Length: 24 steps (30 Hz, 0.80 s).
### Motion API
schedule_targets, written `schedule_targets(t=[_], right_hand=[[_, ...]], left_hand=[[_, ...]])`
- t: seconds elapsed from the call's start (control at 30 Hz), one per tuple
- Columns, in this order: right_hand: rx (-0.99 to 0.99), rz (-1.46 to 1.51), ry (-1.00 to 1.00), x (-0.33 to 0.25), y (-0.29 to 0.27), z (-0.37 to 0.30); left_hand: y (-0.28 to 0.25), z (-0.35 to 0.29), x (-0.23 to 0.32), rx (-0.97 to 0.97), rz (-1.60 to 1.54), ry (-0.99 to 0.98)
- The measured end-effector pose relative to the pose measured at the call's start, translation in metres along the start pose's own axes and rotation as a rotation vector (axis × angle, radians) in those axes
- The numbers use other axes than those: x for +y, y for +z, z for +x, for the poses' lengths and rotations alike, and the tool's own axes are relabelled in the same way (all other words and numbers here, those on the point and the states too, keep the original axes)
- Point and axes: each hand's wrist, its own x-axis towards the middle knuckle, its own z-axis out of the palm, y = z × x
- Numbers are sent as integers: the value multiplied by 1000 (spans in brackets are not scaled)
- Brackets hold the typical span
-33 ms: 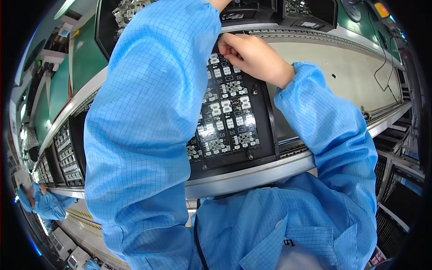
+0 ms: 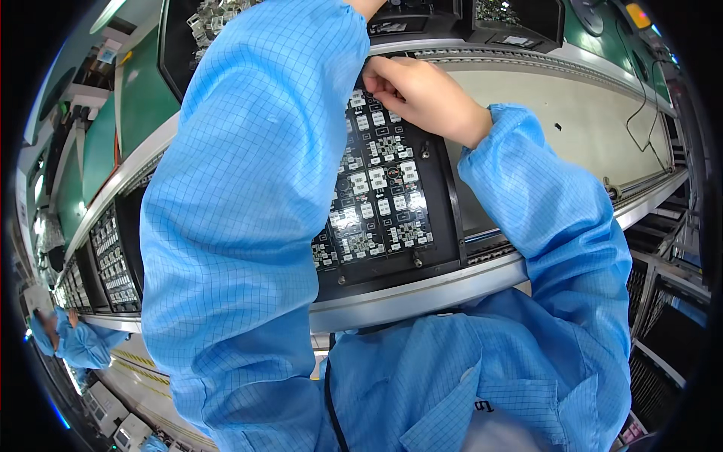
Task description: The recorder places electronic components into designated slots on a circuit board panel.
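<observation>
Over the far edge of a black circuit board panel [image 2: 384, 206], my right hand [image 2: 425, 94] is closed with its fingertips pinched together. Whatever it may hold is too small or hidden to make out. The panel carries rows of white parts and rests in a dark carrier [image 2: 440, 203] with small metal posts. My left arm reaches far across the panel's left side toward the bins. Only a bit of my left hand [image 2: 367, 6] shows at the top edge, and its fingers are out of the picture.
A black bin of metal parts [image 2: 215, 22] stands at the far left, another bin of small parts [image 2: 516, 30] at the far right. A conveyor rail [image 2: 542, 66] runs behind the panel. More panels [image 2: 113, 260] sit on the line leftward, near a co-worker in blue [image 2: 83, 343].
The panel and its carrier have shifted very slightly to the left, and my right hand's fingertips with them. My left arm keeps its place.
</observation>
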Motion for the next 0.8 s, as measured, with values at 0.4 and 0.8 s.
schedule_targets(t=[0.4, 0.8], right_hand=[[-9, -73, 14, -17, -9, 3], [497, -7, 274, 42, -128, 15]], left_hand=[[12, 12, -1, -20, -102, -53], [23, 31, 3, -73, -153, -197]])
